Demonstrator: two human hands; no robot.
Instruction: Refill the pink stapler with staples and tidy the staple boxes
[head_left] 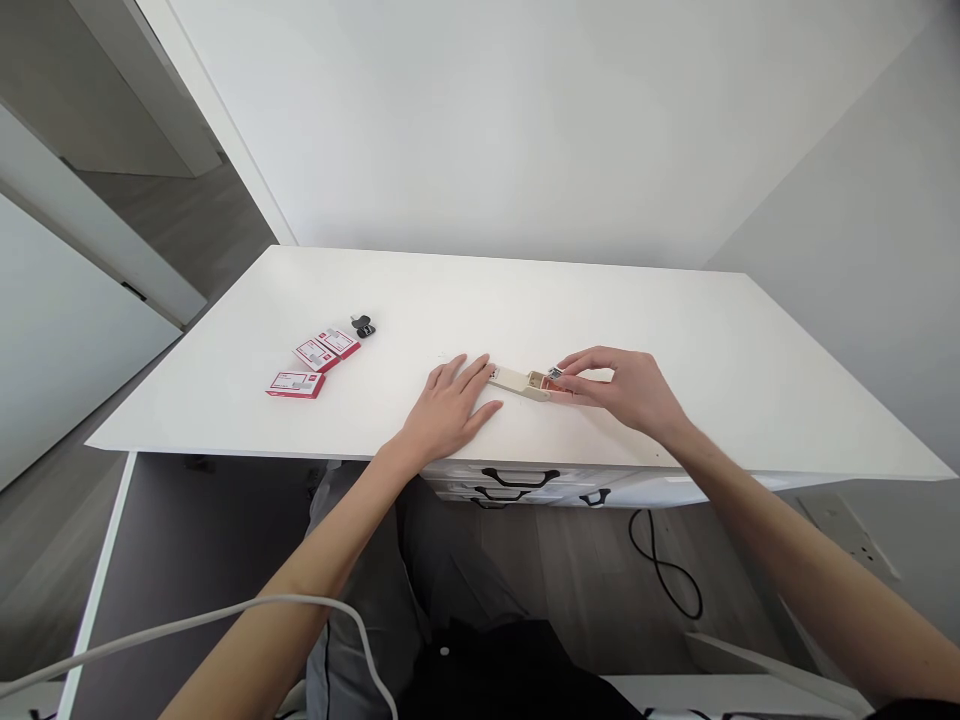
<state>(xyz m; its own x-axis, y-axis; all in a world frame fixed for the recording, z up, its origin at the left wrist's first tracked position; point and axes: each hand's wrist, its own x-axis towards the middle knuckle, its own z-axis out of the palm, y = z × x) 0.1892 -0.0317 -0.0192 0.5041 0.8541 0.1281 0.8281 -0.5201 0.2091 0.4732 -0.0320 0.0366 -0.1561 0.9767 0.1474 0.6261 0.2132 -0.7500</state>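
Note:
A cream stapler (517,382) lies opened out on the white desk (675,320), with an orange-pink part showing towards its right end. My left hand (450,408) rests flat with fingers apart, its fingertips at the stapler's left end. At the other end, the thumb and forefinger of my right hand (619,385) pinch a small silvery strip of staples (555,373) just over the open stapler. My right fingers hide part of the stapler's far end.
Several small red-and-white boxes (296,384) lie at the left of the desk, with a black staple remover (364,326) beside them. Drawers with black handles (521,478) sit below the front edge. A white cable (247,602) crosses my left forearm; a black cord (664,565) lies on the floor.

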